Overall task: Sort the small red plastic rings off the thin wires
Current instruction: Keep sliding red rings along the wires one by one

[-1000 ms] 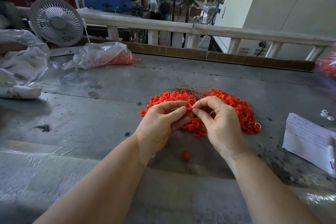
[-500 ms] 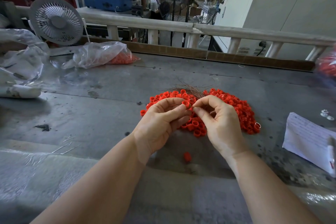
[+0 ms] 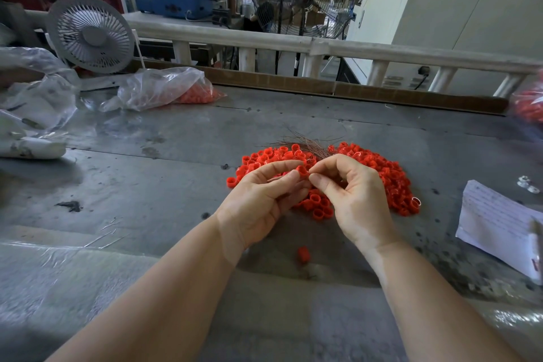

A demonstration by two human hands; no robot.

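A pile of small red plastic rings (image 3: 388, 173) lies on the grey table (image 3: 164, 161), with a bundle of thin brown wires (image 3: 305, 144) at its far edge. My left hand (image 3: 261, 200) pinches one red ring (image 3: 302, 170) between thumb and forefinger above the pile. My right hand (image 3: 352, 197) meets it fingertip to fingertip, thumb and forefinger pinched together beside that ring; a wire between them is too thin to make out. A single red ring (image 3: 303, 253) lies apart, close to me between my wrists.
A clear bag of red rings (image 3: 164, 88) and a small white fan (image 3: 91, 34) stand at the back left. Crumpled plastic (image 3: 32, 97) lies at the far left. A written paper sheet (image 3: 499, 223) lies at the right. Plastic film (image 3: 44, 261) covers the near left edge.
Both hands have lifted slightly and shifted a little away from me over the pile, still pinched together at the same ring. The loose ring near me stays put.
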